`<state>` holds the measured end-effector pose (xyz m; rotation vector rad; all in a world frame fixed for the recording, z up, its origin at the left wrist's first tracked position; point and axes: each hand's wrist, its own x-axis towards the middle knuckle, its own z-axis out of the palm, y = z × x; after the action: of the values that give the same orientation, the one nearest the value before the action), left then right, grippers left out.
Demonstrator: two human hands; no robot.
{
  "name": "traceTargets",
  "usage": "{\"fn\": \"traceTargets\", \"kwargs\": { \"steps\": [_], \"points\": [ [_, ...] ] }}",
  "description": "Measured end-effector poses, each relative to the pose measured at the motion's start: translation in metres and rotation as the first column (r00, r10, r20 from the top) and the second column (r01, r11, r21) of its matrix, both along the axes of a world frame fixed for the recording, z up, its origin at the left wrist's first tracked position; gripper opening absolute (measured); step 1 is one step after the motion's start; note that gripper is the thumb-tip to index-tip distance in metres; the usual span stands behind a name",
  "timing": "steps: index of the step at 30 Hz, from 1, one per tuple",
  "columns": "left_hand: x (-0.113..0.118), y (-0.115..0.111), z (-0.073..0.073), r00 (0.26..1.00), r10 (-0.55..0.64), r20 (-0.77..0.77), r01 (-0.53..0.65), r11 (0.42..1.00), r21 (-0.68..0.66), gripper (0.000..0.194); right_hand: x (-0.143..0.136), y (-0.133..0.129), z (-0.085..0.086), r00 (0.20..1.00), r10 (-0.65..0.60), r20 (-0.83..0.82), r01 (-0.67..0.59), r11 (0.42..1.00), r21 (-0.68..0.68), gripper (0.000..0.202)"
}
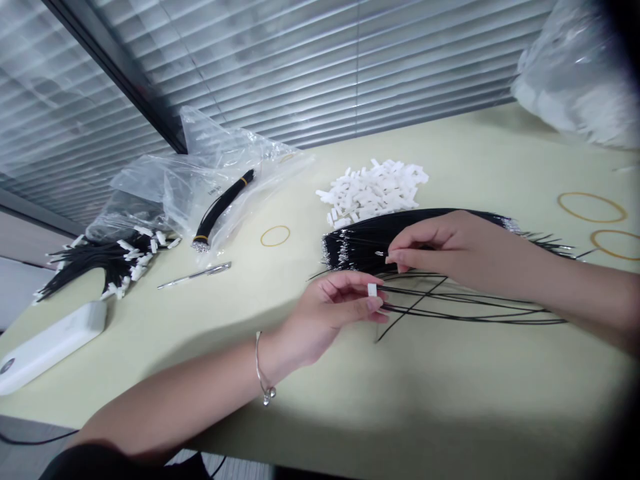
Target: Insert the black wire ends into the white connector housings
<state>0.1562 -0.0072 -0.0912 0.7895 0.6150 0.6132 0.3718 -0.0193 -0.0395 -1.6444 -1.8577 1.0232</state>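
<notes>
Pinching a connector (372,290) between thumb and fingers, the left hand (317,317) holds it with wires (500,315) trailing right; a stray wire (393,326) crosses them and could snag. Just beyond, the right hand (440,243) appears to pinch a wire end (388,259). The step looks like wiring the connector; the next move calls for lining both up. Farther lie the wire stack (367,237), connector pile (377,190) and clear bag (145,183).
</notes>
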Motion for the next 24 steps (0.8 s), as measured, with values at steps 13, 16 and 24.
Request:
{"fn": "traceTargets", "kwargs": {
  "steps": [13,16,24],
  "points": [
    [0.0,0.002,-0.001,1.0,0.026,-0.004,-0.026,0.999,-0.033,0.022,0.004,0.001,-0.014,0.955,0.152,0.254,-0.239,0.902,0.359,0.028],
    [0.0,0.001,-0.001,0.999,0.031,0.007,-0.031,0.999,-0.037,0.022,0.003,0.0,-0.01,0.973,0.118,0.199,-0.172,0.944,0.283,0.027],
    [-0.001,0.0,0.0,0.999,0.05,0.014,-0.05,0.998,-0.049,0.023,-0.003,-0.006,-0.001,0.994,0.075,0.077,-0.081,0.994,0.068,0.036]
  ]
}}
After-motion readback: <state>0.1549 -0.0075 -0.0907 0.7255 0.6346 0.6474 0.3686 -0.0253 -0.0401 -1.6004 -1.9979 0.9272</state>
